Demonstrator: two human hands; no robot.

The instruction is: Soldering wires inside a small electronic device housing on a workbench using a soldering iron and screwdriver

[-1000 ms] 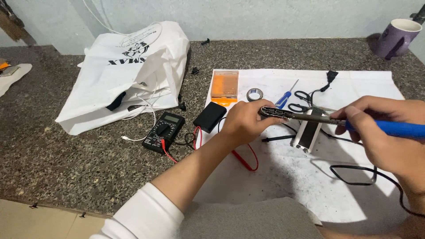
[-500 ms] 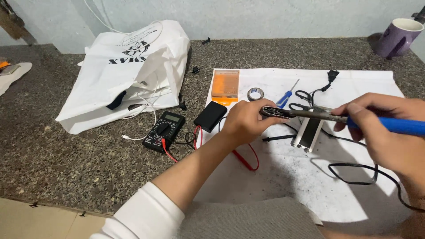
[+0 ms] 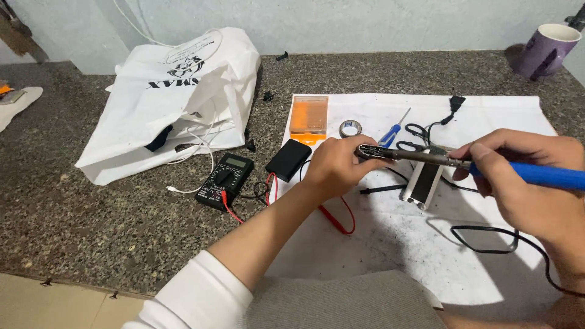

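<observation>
My right hand [image 3: 530,198] grips the blue handle of a soldering iron [image 3: 414,156], held level above a white paper sheet [image 3: 487,116]. The iron's dark tip points left and meets the fingertips of my left hand [image 3: 338,166]. That hand is curled shut at the tip, and whatever it pinches is hidden. A red lead [image 3: 338,224] loops out from under my left hand. Just below the iron's shaft a silver metal block [image 3: 421,183] rests on the paper.
A black multimeter [image 3: 225,180] and black box [image 3: 288,159] lie left of the paper. On it are an orange case [image 3: 308,116], tape roll [image 3: 350,128], blue screwdriver [image 3: 393,131] and black cable [image 3: 487,237]. White bag [image 3: 177,97] back left, purple mug [image 3: 545,50] back right.
</observation>
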